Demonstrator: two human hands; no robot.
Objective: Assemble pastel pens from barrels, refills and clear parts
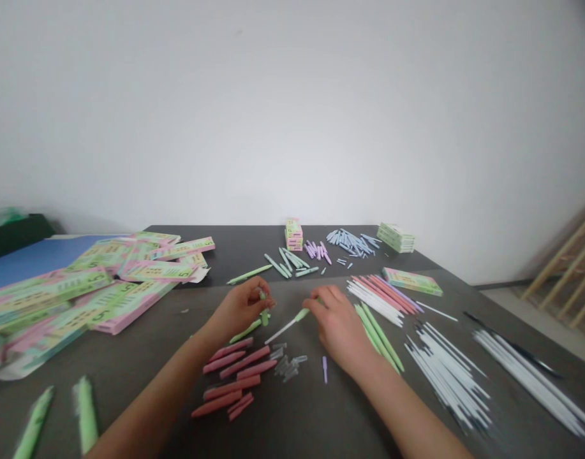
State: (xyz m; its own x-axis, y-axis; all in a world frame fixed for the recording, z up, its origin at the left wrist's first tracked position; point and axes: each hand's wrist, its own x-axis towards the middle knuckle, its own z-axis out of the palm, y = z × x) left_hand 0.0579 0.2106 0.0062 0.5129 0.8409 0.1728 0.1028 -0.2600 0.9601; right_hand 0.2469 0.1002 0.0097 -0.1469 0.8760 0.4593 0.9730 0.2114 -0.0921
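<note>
My right hand [339, 324] is closed, pinching the green end of a thin white pen refill [283, 330] that points down to the left. Facing it, my left hand [240, 305] has its fingertips pinched around a small light-green pen part [264, 316], whose exact shape is blurred. Under the left hand lies a green pen barrel [247, 331]. Nearer to me are several red pen barrels [239, 386] and a cluster of small clear caps [288, 366]. A small purple piece [325, 369] rests below my right hand.
Several green barrels [378, 338] and white refills [448, 376] lie to the right. Flat printed boxes [124, 280] are heaped at left. Behind are mint barrels [292, 260], blue pieces [352, 242] and stacked boxes [293, 234]. Two green pens [85, 414] lie front left.
</note>
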